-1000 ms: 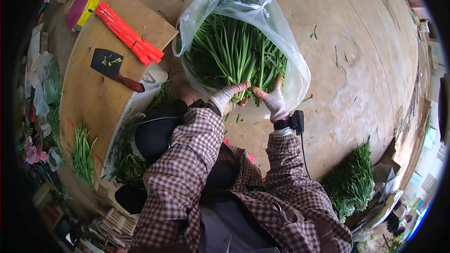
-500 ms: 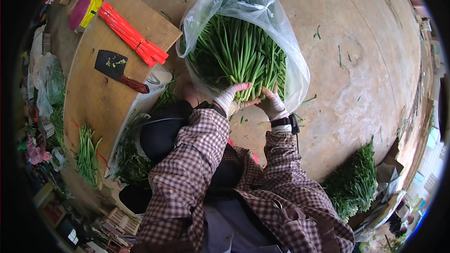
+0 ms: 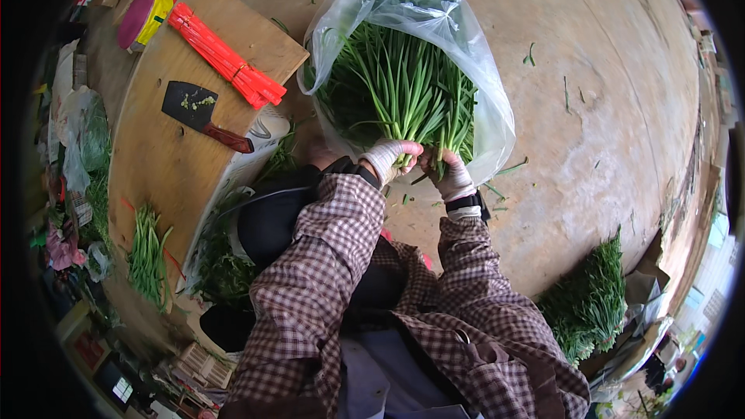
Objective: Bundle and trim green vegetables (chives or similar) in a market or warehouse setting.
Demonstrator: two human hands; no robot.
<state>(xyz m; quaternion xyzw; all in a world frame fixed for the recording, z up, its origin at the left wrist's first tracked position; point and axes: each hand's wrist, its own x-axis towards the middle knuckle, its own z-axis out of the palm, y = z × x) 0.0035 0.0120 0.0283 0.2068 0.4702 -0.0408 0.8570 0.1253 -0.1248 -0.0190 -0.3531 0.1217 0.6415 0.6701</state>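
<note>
Right hand [image 3: 452,178] has curled; left [image 3: 387,158] also grips greens [image 3: 405,81].

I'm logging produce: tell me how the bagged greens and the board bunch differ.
The bagged greens form a large mass; the board bunch is small. The left hand and right hand grip bagged greens; neither touches the board bunch. Both are green and slender.

To the person's right I see room to reach low over the floor [image 3: 559,209], past green scraps [image 3: 512,167], as far as the heap of greens [image 3: 587,299], while leftward the desk [image 3: 143,159] crowds the plastic bag [image 3: 493,97], its cleaver [image 3: 203,117] and red strips [image 3: 225,56] obstructing.
</note>
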